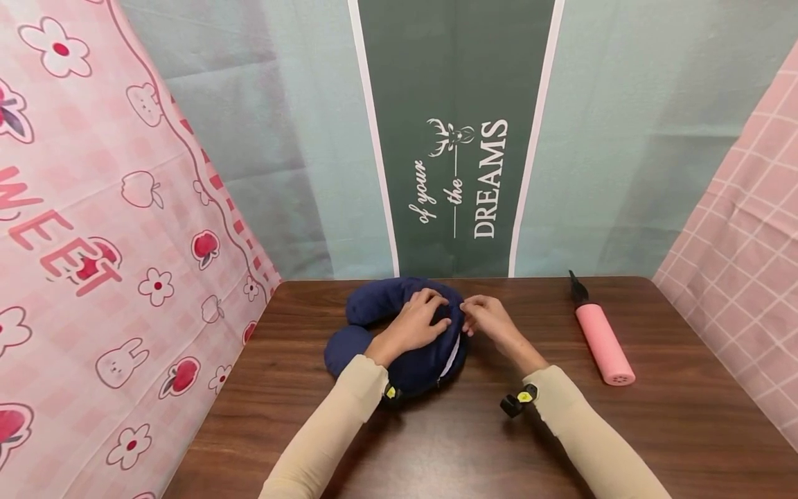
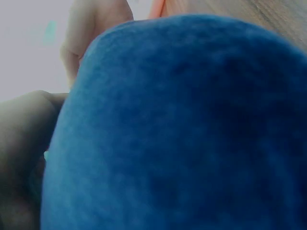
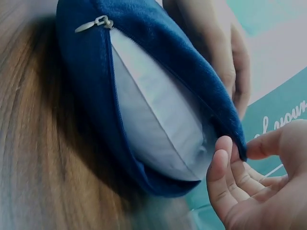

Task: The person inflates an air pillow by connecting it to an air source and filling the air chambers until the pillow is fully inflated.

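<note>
A navy plush U-shaped neck pillow (image 1: pixel 377 301) lies on the table, its curved side toward the right. Along that side its zipper is undone, and a smooth white inner piece (image 3: pixel 153 103) shows through the gap. At one end of the gap hangs the metal zipper pull (image 3: pixel 98 23). My left hand (image 1: pixel 413 324) rests on top of the pillow, fingers draped toward the opening. With thumb and fingertips, my right hand (image 1: pixel 492 322) pinches the edge of the cover at the other end of the gap. Blue plush fills most of the left wrist view.
To the right on the wooden table (image 1: pixel 486 443) lies a pink hand pump (image 1: pixel 603 343) with a black nozzle. A printed cloth (image 1: pixel 312 138) hangs behind the table, and pink patterned cloths stand at both sides.
</note>
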A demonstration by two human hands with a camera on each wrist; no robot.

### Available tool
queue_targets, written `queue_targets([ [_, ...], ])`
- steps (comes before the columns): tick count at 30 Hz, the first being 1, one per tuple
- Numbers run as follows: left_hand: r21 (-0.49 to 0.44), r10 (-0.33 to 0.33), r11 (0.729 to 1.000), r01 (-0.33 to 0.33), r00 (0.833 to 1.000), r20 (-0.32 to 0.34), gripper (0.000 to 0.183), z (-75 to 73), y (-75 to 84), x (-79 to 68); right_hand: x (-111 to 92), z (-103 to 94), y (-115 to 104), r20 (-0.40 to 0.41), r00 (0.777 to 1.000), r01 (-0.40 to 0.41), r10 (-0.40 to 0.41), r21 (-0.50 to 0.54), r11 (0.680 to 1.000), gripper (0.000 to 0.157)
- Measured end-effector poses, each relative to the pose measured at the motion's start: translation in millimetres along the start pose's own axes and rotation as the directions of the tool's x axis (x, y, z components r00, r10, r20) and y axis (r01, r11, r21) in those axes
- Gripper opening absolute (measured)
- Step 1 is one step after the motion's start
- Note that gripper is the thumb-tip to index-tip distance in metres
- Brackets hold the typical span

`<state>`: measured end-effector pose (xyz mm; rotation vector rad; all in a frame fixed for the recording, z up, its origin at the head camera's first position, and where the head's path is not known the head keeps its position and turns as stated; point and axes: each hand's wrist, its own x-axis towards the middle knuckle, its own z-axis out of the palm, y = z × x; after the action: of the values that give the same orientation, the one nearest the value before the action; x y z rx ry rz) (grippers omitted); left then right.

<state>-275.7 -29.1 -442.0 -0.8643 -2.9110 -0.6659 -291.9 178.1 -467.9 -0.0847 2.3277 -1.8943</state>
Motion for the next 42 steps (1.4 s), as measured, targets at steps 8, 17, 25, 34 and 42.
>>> queue_targets([
  [8, -0.052, -0.002, 0.999, 0.010, 0.989, 0.149, 0.063, 6.6, -6.9, -4.1, -6.1, -8.0, 16.3, 0.009, 0.998, -0.058, 0.059, -0.090, 0.994, 0.031],
  [17, -0.073, 0.005, 0.997, 0.009, 0.982, 0.191, 0.064, 12.8, -7.5, -5.4, -7.9, -2.1, 34.7, 0.008, 0.995, -0.096, 0.098, -0.143, 0.985, 0.024],
  [25, -0.072, -0.002, 0.997, 0.017, 0.978, 0.207, 0.065, 13.6, -7.8, -6.4, -7.2, -0.5, 35.5, -0.007, 0.995, -0.098, 0.098, -0.158, 0.983, 0.022],
  [34, 0.006, -0.034, 0.999, 0.033, 0.983, 0.180, 0.070, 9.3, -3.9, -11.4, -4.2, -6.3, 27.4, -0.059, 0.997, -0.054, 0.044, -0.191, 0.980, 0.027],
  [42, 0.171, -0.133, 0.977, 0.128, 0.991, 0.018, 0.074, 9.2, 7.9, -15.9, 5.5, -3.2, 19.0, -0.097, 0.993, -0.087, 0.069, -0.191, 0.978, 0.051],
])
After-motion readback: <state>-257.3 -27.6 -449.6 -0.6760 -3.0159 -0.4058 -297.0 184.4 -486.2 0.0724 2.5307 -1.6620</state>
